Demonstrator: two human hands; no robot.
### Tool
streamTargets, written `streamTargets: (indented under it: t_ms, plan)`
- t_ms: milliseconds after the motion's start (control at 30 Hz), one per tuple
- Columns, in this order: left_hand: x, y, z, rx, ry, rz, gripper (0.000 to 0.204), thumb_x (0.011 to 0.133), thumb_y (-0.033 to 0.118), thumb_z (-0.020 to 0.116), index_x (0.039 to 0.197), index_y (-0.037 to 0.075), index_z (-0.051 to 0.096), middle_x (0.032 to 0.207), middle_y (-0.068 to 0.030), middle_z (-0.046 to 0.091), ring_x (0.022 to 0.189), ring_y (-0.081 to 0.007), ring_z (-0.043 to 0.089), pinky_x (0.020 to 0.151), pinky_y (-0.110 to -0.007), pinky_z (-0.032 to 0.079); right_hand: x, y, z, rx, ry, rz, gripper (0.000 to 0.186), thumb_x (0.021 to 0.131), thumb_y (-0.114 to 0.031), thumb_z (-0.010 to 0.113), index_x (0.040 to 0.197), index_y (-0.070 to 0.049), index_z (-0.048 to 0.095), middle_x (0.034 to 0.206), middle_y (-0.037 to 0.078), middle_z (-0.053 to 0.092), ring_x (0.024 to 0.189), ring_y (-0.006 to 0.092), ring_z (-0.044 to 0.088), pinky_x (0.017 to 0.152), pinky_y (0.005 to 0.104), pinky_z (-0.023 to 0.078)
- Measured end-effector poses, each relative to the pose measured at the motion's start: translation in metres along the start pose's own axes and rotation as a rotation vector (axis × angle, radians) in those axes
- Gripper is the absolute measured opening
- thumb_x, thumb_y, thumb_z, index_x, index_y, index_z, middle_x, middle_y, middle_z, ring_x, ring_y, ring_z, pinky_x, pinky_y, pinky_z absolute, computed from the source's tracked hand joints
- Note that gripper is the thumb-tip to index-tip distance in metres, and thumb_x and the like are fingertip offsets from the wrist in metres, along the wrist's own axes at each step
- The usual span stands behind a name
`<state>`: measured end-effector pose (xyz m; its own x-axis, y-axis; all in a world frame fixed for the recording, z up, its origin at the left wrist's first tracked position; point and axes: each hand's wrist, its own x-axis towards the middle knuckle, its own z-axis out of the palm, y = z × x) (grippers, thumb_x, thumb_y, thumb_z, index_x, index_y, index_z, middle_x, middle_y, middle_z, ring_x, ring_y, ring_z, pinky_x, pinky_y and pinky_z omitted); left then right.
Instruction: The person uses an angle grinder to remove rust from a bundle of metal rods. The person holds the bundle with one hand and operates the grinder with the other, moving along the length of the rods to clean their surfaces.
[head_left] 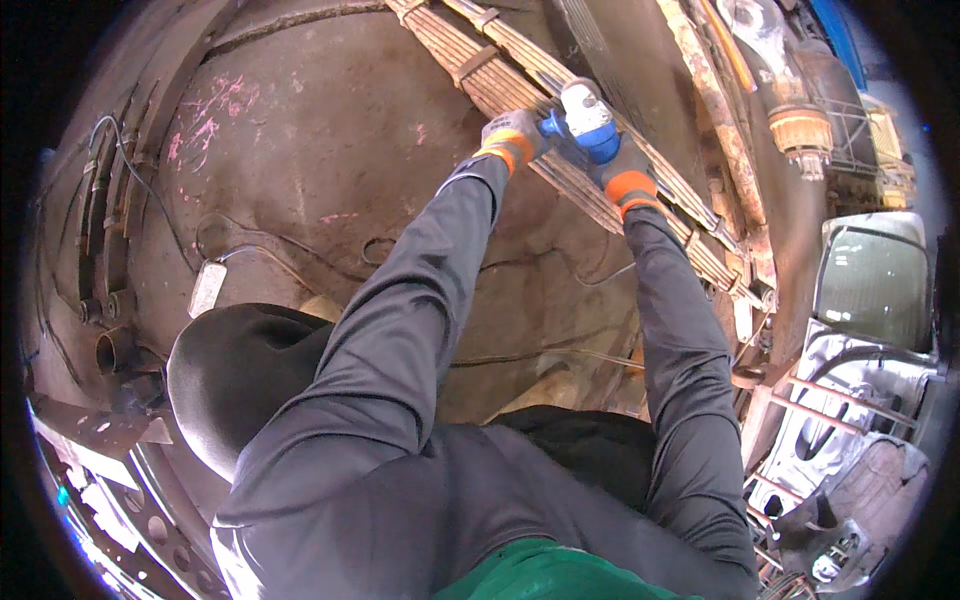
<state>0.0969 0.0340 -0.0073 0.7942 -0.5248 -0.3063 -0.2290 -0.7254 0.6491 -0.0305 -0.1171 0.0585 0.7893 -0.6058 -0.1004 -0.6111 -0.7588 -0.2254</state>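
Head view, only one: blue-and-white handheld power tool [592,125] is sitting upper centre, right of the middle, over long stacked metal leaf strips [482,68] that are running diagonally from the top edge down to the right. Left hand [513,138], gloved grey with an orange cuff, is closing around the blue side handle [549,124], probably for steadying and taking twist. Right hand [624,170], same glove type, is gripping the body's lower end, likely carrying the weight and steering; its fingers are mostly hiding behind the tool. Whether the working end is touching the strips: cannot tell. Both grey sleeves are stretching nearly straight up the frame, presumably keeping the tool away from the body. Metal clamps [474,64] are banding the strips, apparently holding the layers together. Brown, stained floor [330,150] is lying left of the strips, pink marks [215,115] showing upper left. White block [207,290] is lying centre left with a cable joining it. Vehicle door [850,350], window included, is standing or leaning at the right edge; cannot tell which.
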Motion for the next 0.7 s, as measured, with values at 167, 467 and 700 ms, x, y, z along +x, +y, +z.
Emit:
streamTargets:
  t_ms: [167,467,700]
  plan:
    - [-0.002,0.02,0.005,0.127,-0.066,0.013,0.044,0.08,0.037,0.066,0.113,0.01,0.075,0.117,-0.0191,0.071,0.111,-0.0344,0.068,0.093,-0.043,0.054,-0.017,0.018,-0.004,-0.059,0.017,0.084,0.059,0.065,-0.034,0.081,0.118,-0.015,0.063,0.111,0.018,0.072,0.107,0.038,0.068,0.091,0.0449,0.053]
    - [-0.014,0.091,0.061,0.104,-0.198,0.262,0.036,0.082,0.03,0.063,0.107,0.009,0.076,0.113,-0.0179,0.072,0.109,-0.0361,0.069,0.092,-0.043,0.054,-0.048,0.11,-0.021,-0.065,0.102,0.283,0.049,0.07,-0.036,0.076,0.112,-0.014,0.064,0.107,0.019,0.072,0.102,0.0404,0.068,0.088,0.0458,0.053]
    - [-0.049,0.115,0.115,0.077,-0.227,0.352,0.032,0.082,0.027,0.064,0.106,0.009,0.076,0.112,-0.0187,0.072,0.104,-0.0378,0.07,0.088,-0.046,0.055,-0.1,0.165,-0.028,0.006,0.127,0.3,0.064,0.067,-0.037,0.08,0.123,-0.014,0.061,0.108,0.016,0.073,0.102,0.0384,0.069,0.09,0.045,0.054]
